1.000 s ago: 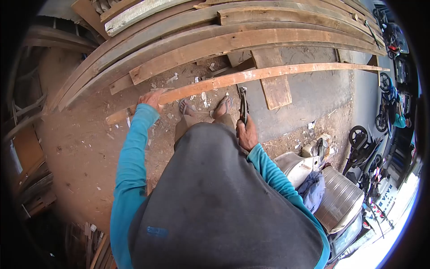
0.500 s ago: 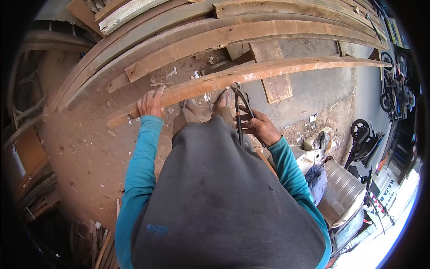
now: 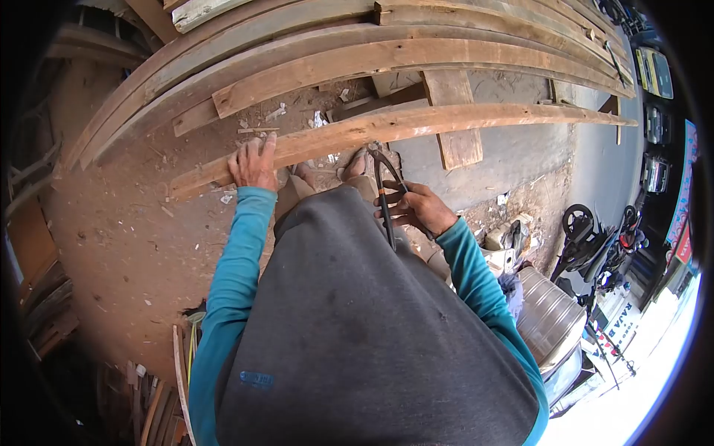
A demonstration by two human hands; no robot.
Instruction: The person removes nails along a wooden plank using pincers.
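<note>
A long wooden beam (image 3: 446, 119) lies across in front of my legs. My left hand (image 3: 253, 165) is closed over the beam near its left end, fingers over the top face. In my right hand (image 3: 425, 208) is a pair of dark pincers (image 3: 380, 182), held by the handles. The pincers' jaws touch or nearly touch the beam's near edge; whether they grip anything there is too small to tell. Beneath the beam, a short crosswise board (image 3: 461, 152) lies on the ground.
More long planks (image 3: 320, 70) lie stacked beyond the beam. Scraps litter the dirt floor (image 3: 126, 245). At right are a metal drum (image 3: 550, 312) and parked motorcycles (image 3: 587, 238). Offcuts (image 3: 160, 409) stand at lower left. My feet (image 3: 355, 165) are just under the beam.
The pincers' jaws have shifted slightly left along the beam's near edge. My left hand sits a little farther from the beam's left end. The camera view has turned slightly.
</note>
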